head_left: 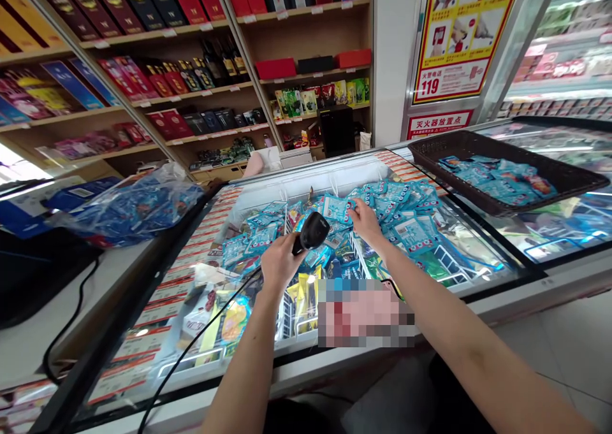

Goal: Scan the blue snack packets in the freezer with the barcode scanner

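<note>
My left hand (278, 259) grips a black barcode scanner (314, 231) by its handle, and its cord trails down to the lower left. Just to the right, my right hand (365, 222) pinches the edge of a light-blue packet (336, 209), close to the scanner's head. Many similar blue packets (415, 232) lie in piles around both hands on the glass top of a chest freezer (306, 378). Beneath the glass, yellow packs (306, 292) stand among white wire dividers. The scanner covers part of the packets behind it.
At the right, a dark brown plastic tray (507, 199) holds more blue packets. A clear plastic bag (138, 201) of blue packs sits at the left beside the freezer. Shelves (196, 90) of boxes and bottles stand behind. The scanner cord (191, 345) crosses the glass.
</note>
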A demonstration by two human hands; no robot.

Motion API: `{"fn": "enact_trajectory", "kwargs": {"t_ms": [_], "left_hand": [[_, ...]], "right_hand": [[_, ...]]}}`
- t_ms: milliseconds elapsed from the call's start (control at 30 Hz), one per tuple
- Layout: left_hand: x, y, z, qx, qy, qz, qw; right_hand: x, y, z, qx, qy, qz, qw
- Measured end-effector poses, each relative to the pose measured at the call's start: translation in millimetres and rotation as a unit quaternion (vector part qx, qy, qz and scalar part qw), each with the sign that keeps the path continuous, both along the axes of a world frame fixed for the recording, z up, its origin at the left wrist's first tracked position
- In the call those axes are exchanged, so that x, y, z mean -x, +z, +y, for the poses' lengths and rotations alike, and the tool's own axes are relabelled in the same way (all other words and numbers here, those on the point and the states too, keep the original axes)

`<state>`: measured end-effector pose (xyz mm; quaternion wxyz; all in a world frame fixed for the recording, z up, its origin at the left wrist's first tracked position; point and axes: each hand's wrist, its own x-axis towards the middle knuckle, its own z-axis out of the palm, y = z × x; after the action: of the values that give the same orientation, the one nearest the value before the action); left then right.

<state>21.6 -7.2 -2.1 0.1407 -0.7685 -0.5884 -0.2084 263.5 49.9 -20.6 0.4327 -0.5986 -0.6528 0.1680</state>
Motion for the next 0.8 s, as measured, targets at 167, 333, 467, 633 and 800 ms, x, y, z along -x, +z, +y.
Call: {"fn": "enact_trajectory", "kwargs": {"t_ms": [167,333,467,633,800], "left_hand": [[1.2,-3.1,1.4,-0.01,-0.009,0.004,1.0],[3.3,-2.4,1.6,-0.003,-0.025,0.0,1.0],[4.7,-1.8,-0.4,0.01,-0.027,0.0,1.0],[6.2,-1.7,-2.0,0.01,-0.025,-0.004,1.0],[7.2,-2.0,-1.9,0.016,-0.03,-0.003,0.999]], "right_hand": [[-0.9,0.0,-1.4,0.0,0.016,0.015,1.0],[0.3,0.3,-2.1,0.009,0.032,0.043,0.999],[1.4,0.6,-3.3,0.011,0.02,0.039,0.999],[1.6,-0.3,-5.0,-0.011,0.022,0.029,0.999],[2.2,-1.3,-4.7,-0.001,0.01,0.009,1.0]]}}
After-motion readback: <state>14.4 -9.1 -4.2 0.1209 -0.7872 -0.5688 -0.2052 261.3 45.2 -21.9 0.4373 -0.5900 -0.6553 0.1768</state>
